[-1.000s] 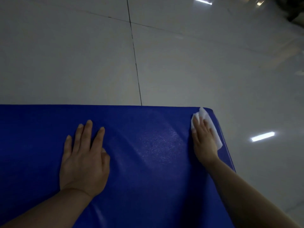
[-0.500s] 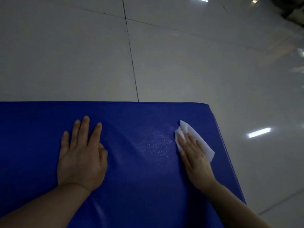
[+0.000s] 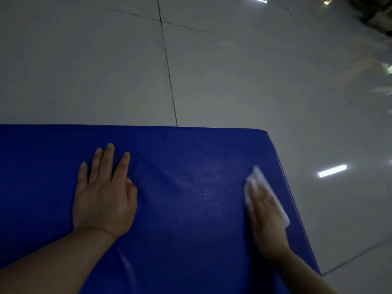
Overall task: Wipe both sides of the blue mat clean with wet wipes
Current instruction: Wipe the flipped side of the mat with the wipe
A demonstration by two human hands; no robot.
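Forearms: two bare forearms enter from the near edge, one at the near left, one at the near right, both reaching out over the mat.
Left hand: the left hand (image 3: 104, 192) lies palm down on the blue mat (image 3: 191, 219), fingers straight and slightly spread, holding nothing; it looks to be pinning the cover flat.
Right hand: the right hand (image 3: 264, 213) presses a white wet wipe (image 3: 263, 179) flat against the mat near its right edge, fingers extended over the wipe rather than curled round it; the hand is motion-blurred.
Mat: the blue mat fills the near half of the frame, lying on the tiled floor (image 3: 233, 81), its far edge and far right corner in view; faint creases run between the two hands.
Step in hand: judged to be wiping the upper face along the right side.
Doing it well: keep the wipe spread under the whole palm, work in overlapping strokes out to the corner and over the rounded edge, and keep the left hand's weight on so the cover does not bunch.
Progress: only this face is visible; the underside appears yet to be done.
Risk: the wipe may fold or slip off the right edge.
Beyond: glossy pale tiles with dark grout lines and bright light reflections at the far right.
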